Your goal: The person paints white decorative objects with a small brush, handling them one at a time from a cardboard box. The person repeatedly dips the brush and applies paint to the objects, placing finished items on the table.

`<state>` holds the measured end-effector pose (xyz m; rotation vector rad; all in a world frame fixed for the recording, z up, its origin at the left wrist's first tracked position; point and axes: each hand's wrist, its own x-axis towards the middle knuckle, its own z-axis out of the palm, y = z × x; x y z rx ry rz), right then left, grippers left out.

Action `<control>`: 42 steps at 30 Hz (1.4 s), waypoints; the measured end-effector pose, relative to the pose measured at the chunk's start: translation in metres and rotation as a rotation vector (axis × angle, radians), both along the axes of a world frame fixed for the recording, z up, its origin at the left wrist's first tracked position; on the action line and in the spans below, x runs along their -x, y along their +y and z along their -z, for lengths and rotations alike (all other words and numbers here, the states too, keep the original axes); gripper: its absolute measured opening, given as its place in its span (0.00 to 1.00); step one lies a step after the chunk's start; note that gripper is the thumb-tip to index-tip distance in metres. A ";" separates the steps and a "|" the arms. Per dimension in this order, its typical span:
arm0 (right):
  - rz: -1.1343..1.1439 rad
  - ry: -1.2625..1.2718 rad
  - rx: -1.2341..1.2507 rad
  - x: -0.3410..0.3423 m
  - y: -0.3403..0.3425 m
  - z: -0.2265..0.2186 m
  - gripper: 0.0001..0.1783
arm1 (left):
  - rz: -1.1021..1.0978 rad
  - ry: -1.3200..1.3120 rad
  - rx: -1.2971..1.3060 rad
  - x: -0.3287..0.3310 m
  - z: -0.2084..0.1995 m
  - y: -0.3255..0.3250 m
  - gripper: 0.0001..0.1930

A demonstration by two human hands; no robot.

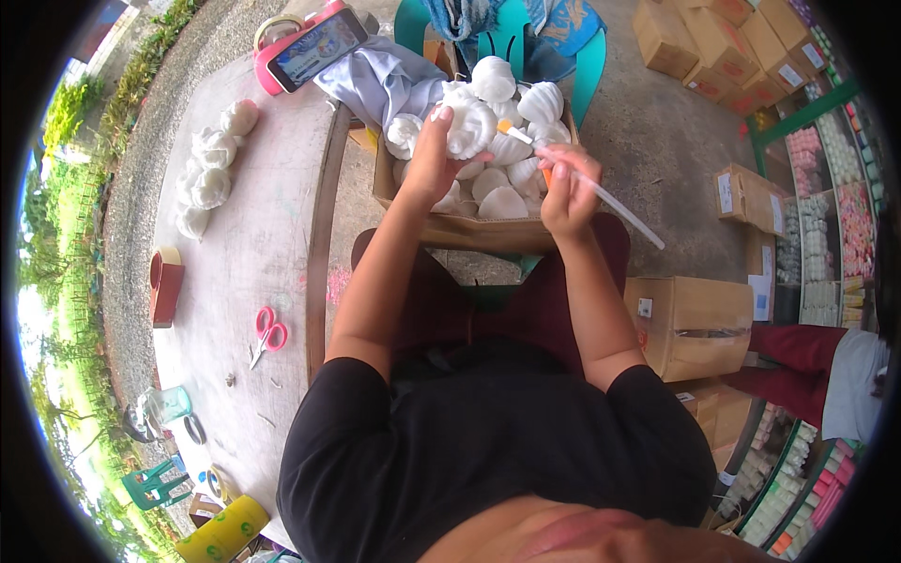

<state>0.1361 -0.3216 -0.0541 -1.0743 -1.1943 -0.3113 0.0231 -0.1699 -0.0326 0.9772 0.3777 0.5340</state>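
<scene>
My left hand (434,161) is closed around a white, rounded, ridged bundle (472,129), held above an open cardboard box (488,232). Facing it from the right, my right hand (569,192) grips a small white hot glue gun (522,136) with an orange tip. A long translucent glue stick (624,214) runs out behind that hand. The glue gun's tip is close to the bundle; whether they touch I cannot tell. Several more white bundles (494,79) fill the box, with flat, rounded white pieces (500,203) at its near side.
On the grey table (253,197) to my left are a row of white bundles (211,155), pink-handled scissors (270,333), a tape roll (166,286) and a propped phone (317,49). Grey cloth (380,80) hangs by the box. Cardboard boxes (694,328) and stocked shelves (821,225) stand right.
</scene>
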 end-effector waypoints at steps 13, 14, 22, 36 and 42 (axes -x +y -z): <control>0.027 -0.128 -0.012 0.006 0.013 -0.007 0.04 | -0.059 0.134 -0.428 -0.001 0.011 -0.007 0.22; 0.079 -0.152 0.047 0.009 0.013 -0.009 0.03 | -0.071 0.129 -0.443 -0.002 0.013 -0.005 0.22; -0.011 -0.090 0.144 0.026 0.014 -0.023 0.09 | 0.047 0.070 -0.266 0.003 0.006 -0.002 0.24; 0.034 0.101 0.162 0.039 0.006 -0.027 0.06 | 0.110 0.122 -0.020 0.004 0.004 -0.001 0.28; -0.112 0.308 0.094 0.042 0.008 -0.035 0.08 | 0.188 0.090 0.026 0.006 0.008 0.001 0.27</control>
